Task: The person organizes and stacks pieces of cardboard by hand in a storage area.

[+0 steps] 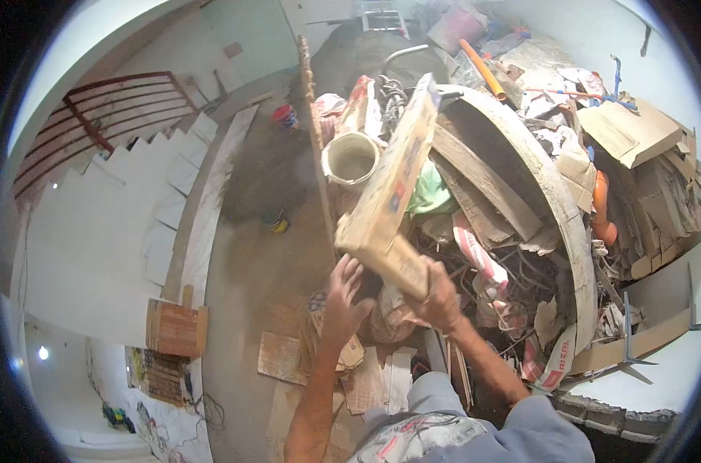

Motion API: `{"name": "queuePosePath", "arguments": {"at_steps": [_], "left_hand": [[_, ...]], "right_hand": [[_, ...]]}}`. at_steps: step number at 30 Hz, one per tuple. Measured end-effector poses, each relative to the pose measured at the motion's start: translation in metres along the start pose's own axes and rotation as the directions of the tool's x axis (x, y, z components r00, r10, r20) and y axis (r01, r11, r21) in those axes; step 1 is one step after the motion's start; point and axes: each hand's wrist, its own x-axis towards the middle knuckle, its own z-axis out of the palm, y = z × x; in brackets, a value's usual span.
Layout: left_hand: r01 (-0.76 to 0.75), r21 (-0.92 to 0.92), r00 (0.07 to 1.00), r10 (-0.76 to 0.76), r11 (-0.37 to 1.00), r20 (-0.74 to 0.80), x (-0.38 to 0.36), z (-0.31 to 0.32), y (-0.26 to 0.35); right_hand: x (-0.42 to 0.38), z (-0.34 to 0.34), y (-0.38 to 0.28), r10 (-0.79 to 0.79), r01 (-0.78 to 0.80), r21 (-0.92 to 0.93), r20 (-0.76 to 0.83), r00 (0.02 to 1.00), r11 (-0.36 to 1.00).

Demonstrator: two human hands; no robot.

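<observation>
Left of the curved panel (560, 197), the right hand (439, 299) grips a long cardboard box (397, 174), the left hand (344, 301) open beside it; shifting seems in hand, steadying calls for both.

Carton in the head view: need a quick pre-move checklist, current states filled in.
1. Right hand gripping carton: ok, fingers closed on its near end.
2. Left hand gripping too: not ok, it is open beside the near left corner; contact unclear.
3. Carton clear of pole: cannot tell, they come together in this view and the gap can't be judged.
4. Floor to the left free: not ok, a small tub is on it.
5. Footing clear: not ok, flat pieces lie close to the legs.
6. Carton sealed: cannot tell from this angle.
</observation>
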Motion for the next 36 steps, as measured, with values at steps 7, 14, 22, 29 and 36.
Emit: {"name": "queuePosePath", "arguments": {"at_steps": [7,14,22,29,36], "left_hand": [[-0.046,0.231,0.998,0.054,0.972,-0.027,-0.060,-0.045,0.044],[0.032,0.077,0.988,-0.020,0.996,-0.153,-0.132,-0.142,0.093],[0.133,0.261,0.990,-0.141,0.956,0.012,-0.195,-0.213,0.131],[0.209,0.185,0.978,-0.204,0.960,-0.045,-0.233,-0.228,0.124],[0.175,0.622,0.924,0.091,0.763,-0.371,-0.237,-0.245,0.135]], "right_hand": [[-0.046,0.052,-0.134,0.004,-0.109,0.356,0.284,0.959,0.928],[-0.069,0.084,-0.157,-0.020,-0.128,0.360,0.380,0.925,0.924],[-0.023,0.125,-0.212,-0.299,0.297,0.038,0.085,0.950,0.954],[-0.028,0.156,-0.230,-0.405,0.403,0.051,0.016,0.914,0.914],[-0.044,0.154,-0.211,-0.392,0.394,0.027,0.195,0.899,0.919]]}}
